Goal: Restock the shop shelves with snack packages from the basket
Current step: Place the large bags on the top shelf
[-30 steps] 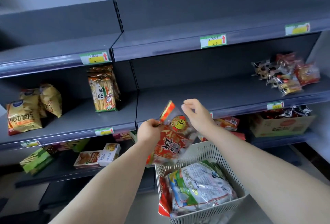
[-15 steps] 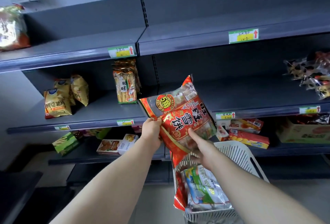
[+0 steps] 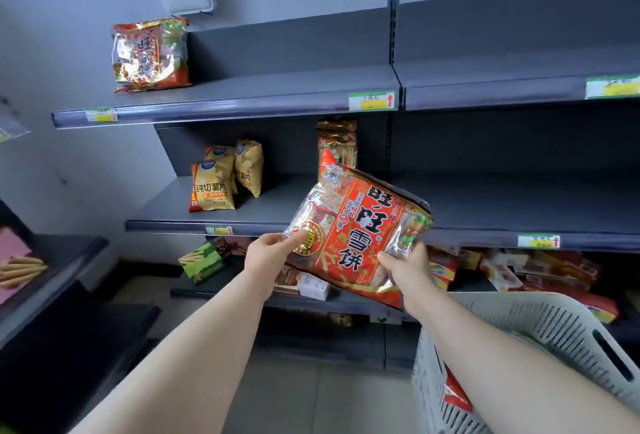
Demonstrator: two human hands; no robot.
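I hold a large red rice-cracker bag (image 3: 356,229) in the air in front of the middle shelf (image 3: 166,225). My left hand (image 3: 268,255) grips its lower left corner with the thumb on the front. My right hand (image 3: 403,269) grips its lower right edge. The white slotted basket (image 3: 540,326) is at the lower right under my right forearm, with a red package showing inside. A matching red bag (image 3: 150,54) stands at the left end of the top shelf (image 3: 242,106).
Yellow crisp bags (image 3: 221,177) and a tall cracker pack (image 3: 337,141) stand on the middle shelf. Green and white boxes (image 3: 204,260) and red packs (image 3: 540,271) lie on the lower shelf. A dark counter (image 3: 52,271) juts out at the left.
The view has swung left and up, bringing the top shelf and its red bag into sight. Both hands have turned the bag more upright and carried it leftward, away from the basket.
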